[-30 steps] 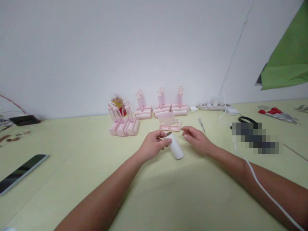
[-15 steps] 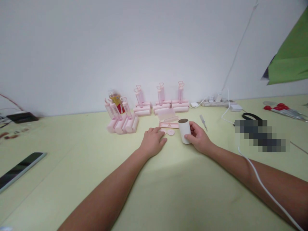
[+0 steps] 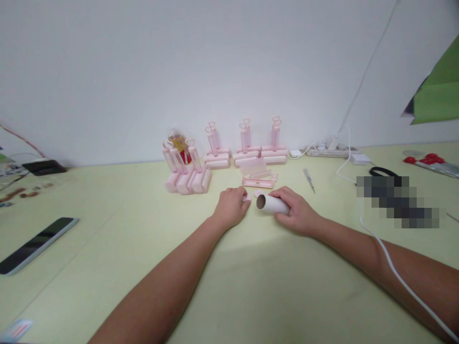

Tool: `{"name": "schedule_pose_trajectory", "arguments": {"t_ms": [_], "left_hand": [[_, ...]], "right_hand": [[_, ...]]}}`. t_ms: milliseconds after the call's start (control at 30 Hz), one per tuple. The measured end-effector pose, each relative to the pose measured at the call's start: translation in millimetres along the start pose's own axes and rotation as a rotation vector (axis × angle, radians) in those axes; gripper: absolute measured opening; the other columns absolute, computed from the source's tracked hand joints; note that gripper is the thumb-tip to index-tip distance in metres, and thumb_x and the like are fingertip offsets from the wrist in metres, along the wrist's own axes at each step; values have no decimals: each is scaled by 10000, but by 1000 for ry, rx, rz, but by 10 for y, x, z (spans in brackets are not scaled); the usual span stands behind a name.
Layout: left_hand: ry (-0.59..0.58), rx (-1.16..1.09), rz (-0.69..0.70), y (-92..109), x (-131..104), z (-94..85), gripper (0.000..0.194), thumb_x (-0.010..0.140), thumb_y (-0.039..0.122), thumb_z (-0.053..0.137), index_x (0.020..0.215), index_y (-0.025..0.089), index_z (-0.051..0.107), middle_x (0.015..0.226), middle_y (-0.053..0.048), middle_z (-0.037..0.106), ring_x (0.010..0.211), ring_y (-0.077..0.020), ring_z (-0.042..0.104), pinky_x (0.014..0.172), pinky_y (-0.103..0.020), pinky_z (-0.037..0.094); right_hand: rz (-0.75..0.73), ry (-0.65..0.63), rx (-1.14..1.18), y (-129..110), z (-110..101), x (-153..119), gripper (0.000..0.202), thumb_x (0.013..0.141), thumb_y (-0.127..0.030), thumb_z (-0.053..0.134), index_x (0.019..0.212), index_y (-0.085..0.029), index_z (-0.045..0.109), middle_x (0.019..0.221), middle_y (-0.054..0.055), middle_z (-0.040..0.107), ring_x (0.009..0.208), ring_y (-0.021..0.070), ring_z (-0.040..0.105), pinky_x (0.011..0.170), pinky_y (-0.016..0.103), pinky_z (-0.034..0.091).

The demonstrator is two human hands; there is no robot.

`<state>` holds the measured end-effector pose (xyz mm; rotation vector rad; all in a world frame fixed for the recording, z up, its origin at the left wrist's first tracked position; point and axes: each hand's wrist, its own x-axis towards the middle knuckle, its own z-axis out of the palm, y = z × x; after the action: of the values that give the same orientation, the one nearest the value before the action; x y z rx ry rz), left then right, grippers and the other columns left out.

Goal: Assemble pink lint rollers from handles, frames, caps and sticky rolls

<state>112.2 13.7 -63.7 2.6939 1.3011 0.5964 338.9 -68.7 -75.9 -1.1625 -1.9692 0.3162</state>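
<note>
My right hand (image 3: 300, 211) is wrapped round a white paper roll (image 3: 275, 204) with a brown cardboard core; it lies tilted over, its open end facing left towards my other hand. Thumb and fingertips of my left hand (image 3: 230, 206) close on the edge of a small pink disc (image 3: 247, 197) at the table surface. A second pink disc (image 3: 258, 193) lies just behind the roll, partly covered by it. Beyond the discs rest a long pink tray-like part (image 3: 257, 183) and a clear pinkish plastic cover (image 3: 253, 167).
Several pink lint rollers (image 3: 186, 179) with heart-topped handles stand at the left back, more (image 3: 245, 155) along the wall. A screwdriver-like tool (image 3: 309, 180), a power strip (image 3: 328, 152), a white cable (image 3: 387, 263) and red-handled scissors (image 3: 430, 160) are to the right; a phone-like device (image 3: 38, 246) lies left.
The roll has tipped from upright to lying towards the left in my right hand. My left hand's fingers have drawn together on the pink disc. The view has shifted slightly.
</note>
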Motion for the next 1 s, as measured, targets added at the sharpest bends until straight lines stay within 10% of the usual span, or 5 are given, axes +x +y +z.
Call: {"name": "schedule_pose_trajectory", "arguments": {"t_ms": [167,433,1000], "left_hand": [[34,-63,3,16,-35,1,159,883,322,571,973,192,591,924,-86,650,882,-253,581,800,-378,421],[124,-948,17,236,-149,2,295,915,422,586,1082,179,595,985,-58,665,910,-170,610,828,-286,467],[108,-1047,29,245,-180,9,337,871,376,667,1141,176,663,1081,-91,693,927,-183,624,858,-308,482]], "right_hand": [[16,5,-54,24,12,0,513,696,-126,603,1199,-225,577,1062,69,577,1019,258,572,917,396,452],[30,22,-49,37,26,-12,515,700,-136,624,1205,-229,577,1038,59,579,977,245,576,882,381,468],[0,44,8,-45,33,-25,477,753,-230,678,1213,-218,553,1070,75,596,962,241,592,859,380,478]]}}
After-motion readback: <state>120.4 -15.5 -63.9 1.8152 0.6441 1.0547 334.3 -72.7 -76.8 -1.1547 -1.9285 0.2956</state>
